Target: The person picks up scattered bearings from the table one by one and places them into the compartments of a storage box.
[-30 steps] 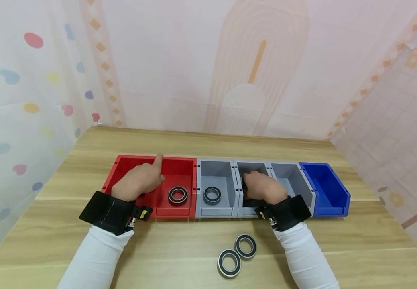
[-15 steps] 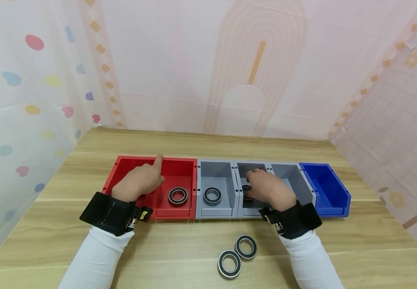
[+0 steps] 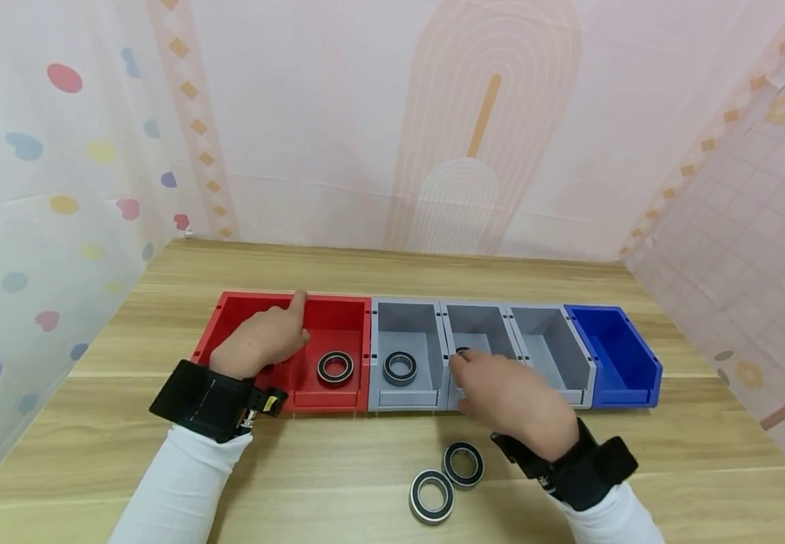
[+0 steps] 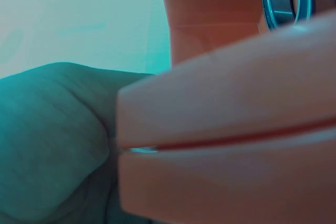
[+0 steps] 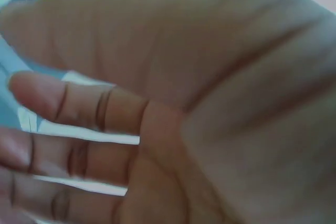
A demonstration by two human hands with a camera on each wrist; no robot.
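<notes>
We find the left hand [image 3: 264, 340] resting in the red bin [image 3: 229, 317], index finger stretched to its far wall, beside a bearing [image 3: 335, 368]. The right hand [image 3: 511, 400] hovers over the middle grey bin's [image 3: 480, 321] near edge, fingers loosely extended, empty; that bin's bearing [image 3: 463, 352] peeks out beyond the fingertips.

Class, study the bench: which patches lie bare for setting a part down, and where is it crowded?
Bare: the wooden table behind the bins, its front left corner, the rightmost grey bin and the blue bin. Crowded: the front middle, where two bearings lie beside the right hand, and the red bin, which holds the left hand and a bearing.
</notes>
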